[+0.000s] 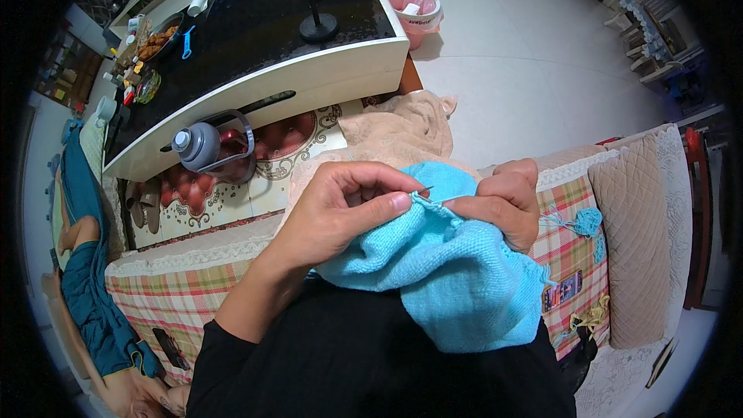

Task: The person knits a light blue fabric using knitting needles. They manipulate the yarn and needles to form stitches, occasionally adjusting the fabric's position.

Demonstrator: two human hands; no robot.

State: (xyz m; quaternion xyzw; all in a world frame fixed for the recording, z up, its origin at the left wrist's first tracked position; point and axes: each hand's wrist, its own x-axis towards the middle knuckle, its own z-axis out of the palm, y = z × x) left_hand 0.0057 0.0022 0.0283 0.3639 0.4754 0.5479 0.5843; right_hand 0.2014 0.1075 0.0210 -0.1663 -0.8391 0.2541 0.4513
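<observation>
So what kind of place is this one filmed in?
Most likely a home living room: a sofa with a plaid cover, a low black-topped coffee table with snacks, a tiled floor. Both hands work light blue knitting.

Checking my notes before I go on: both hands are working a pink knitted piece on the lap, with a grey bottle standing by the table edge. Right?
Not quite: the knitted piece is light blue, not pink. The head view shows the left hand and right hand working it on the lap, and the grey bottle by the table edge.
</observation>
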